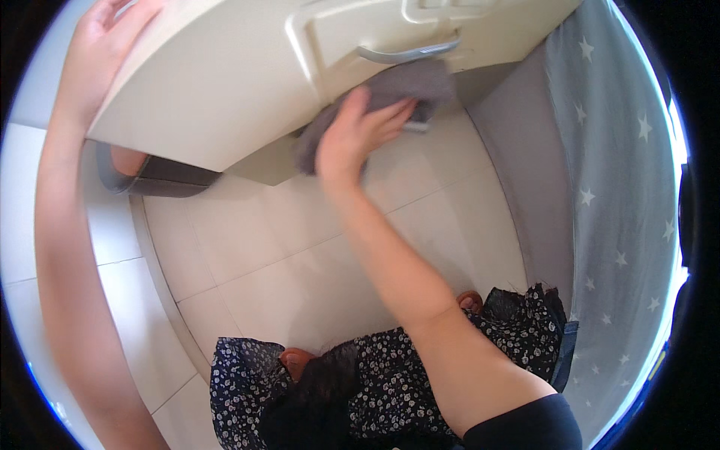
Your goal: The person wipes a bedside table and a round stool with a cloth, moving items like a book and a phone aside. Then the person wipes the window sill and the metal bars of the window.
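Observation:
A grey-brown cloth (413, 84) lies against the lower part of a cream panelled cabinet front (253, 84), just under its curved metal handle (410, 53). My right hand (360, 132) presses on the cloth from the near side, its fingers pointing up and right and somewhat blurred. At the upper left, my left hand (107, 34) rests at the top edge of the same cream furniture; its fingertips are partly cut off by the picture's rim. A small pale object (416, 126) shows below the cloth, too blurred to name.
Pale floor tiles (270, 236) spread below the furniture. A dark box-like item (174, 177) stands at the left under the panel's corner. A grey curtain with white stars (613, 225) hangs at the right. The person's feet and floral skirt (388, 382) are at the bottom.

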The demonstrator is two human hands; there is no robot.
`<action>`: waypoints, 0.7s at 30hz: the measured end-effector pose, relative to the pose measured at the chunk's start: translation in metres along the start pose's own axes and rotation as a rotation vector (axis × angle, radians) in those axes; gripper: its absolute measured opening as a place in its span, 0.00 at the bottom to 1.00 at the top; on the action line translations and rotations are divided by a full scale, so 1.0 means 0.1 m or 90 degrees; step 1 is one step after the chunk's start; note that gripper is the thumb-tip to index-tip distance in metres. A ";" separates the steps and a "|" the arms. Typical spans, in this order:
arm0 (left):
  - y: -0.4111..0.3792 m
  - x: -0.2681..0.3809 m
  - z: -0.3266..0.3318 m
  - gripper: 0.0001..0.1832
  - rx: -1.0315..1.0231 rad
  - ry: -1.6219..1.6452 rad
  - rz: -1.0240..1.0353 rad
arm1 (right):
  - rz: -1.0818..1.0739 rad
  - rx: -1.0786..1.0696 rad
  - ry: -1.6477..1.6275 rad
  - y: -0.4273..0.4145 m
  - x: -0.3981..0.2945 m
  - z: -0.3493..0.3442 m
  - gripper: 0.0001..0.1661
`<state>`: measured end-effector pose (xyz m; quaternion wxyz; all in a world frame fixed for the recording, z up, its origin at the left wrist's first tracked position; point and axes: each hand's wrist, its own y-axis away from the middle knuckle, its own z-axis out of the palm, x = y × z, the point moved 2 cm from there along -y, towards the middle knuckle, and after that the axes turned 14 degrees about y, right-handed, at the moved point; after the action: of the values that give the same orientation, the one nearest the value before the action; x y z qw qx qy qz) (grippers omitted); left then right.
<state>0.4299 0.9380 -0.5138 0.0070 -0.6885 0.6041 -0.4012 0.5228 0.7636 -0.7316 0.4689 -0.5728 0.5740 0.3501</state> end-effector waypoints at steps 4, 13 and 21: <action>-0.09 -0.80 -0.22 0.16 0.120 0.249 -0.095 | -0.187 -0.218 0.059 1.03 0.10 0.22 0.46; 1.59 -0.49 0.44 0.15 0.603 0.336 -0.280 | -0.040 -0.810 -0.212 1.42 0.57 0.09 0.40; 3.02 -0.25 1.19 0.25 0.484 1.262 -0.559 | -0.800 -0.813 0.137 1.39 -0.68 -0.48 0.41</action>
<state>0.2482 0.8207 -0.7572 -0.4049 -0.1747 -0.1085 -0.8910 0.3721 0.7545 -0.6713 0.1101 -0.9620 -0.1076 0.2257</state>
